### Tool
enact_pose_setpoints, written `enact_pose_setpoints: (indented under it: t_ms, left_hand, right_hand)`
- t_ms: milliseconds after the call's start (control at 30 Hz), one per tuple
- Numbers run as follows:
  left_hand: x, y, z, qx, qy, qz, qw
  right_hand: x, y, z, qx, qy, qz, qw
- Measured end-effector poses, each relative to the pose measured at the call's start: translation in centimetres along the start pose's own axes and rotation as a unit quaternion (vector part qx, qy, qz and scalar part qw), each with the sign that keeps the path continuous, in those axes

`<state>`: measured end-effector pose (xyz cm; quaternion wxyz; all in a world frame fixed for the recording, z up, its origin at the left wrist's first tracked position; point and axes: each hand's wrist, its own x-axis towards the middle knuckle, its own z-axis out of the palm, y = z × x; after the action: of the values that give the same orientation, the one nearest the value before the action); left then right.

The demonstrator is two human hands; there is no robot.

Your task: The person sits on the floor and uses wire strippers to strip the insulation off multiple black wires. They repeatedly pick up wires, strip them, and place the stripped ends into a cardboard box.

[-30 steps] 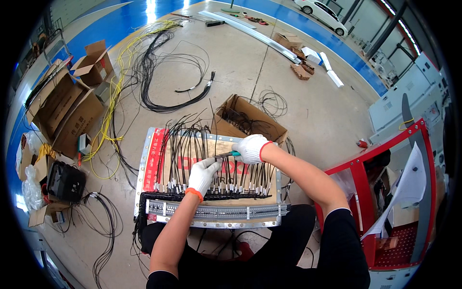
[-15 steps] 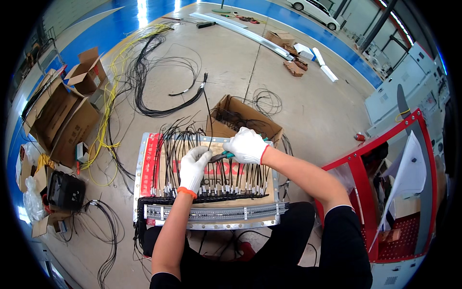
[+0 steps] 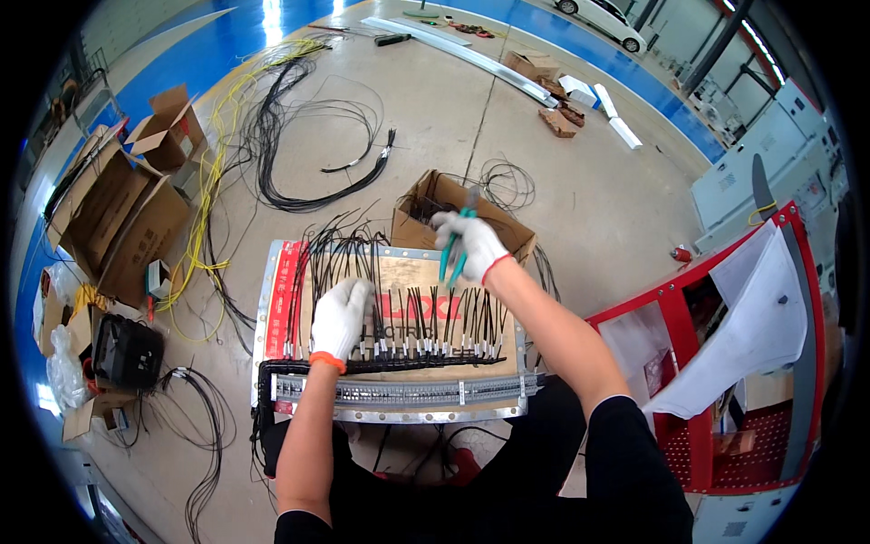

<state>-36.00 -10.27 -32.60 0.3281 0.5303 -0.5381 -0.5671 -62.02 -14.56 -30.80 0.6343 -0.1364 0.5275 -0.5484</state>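
In a white glove, my left hand [image 3: 341, 317] is closed at the left part of a row of upright black wires [image 3: 426, 317], its fingertips pinched on one of them. My right hand [image 3: 475, 245], also gloved, grips teal-handled cutting pliers [image 3: 453, 258] above the far edge of the panel. The pliers' jaws point away from me, off the wires. Many wires carry white marker sleeves near a black wire bundle [image 3: 408, 366]. Along the near side runs a grey terminal strip [image 3: 381, 393]. The metal-edged panel [image 3: 390, 416] rests across my lap.
An open cardboard box [image 3: 417, 213] with wire scraps stands just beyond the panel. Coiled black cables [image 3: 272, 186] and yellow wires [image 3: 204, 218] lie on the floor to the left, near more boxes [image 3: 136, 236]. At right stands a red-framed cabinet [image 3: 675, 363].
My right hand has moved the pliers away from my left hand, up toward the box. The long wire that rose past my left hand no longer stands there. My left hand has shifted slightly left.
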Motion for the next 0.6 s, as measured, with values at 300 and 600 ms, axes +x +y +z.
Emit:
enact_pose_setpoints:
  t_ms: [300,600]
  left_hand:
    - [-3.4,-1.8,-1.3,0.254,-0.079,0.016,0.964]
    - [-2.2,-4.3,-1.1,0.042,-0.089,-0.057,0.994]
  right_hand:
    - [-6.7,1.0,-0.6,-0.085,-0.197,0.005,0.977]
    - [-7.5,11.3,1.4,-0.407,-0.163,-0.015,0.899]
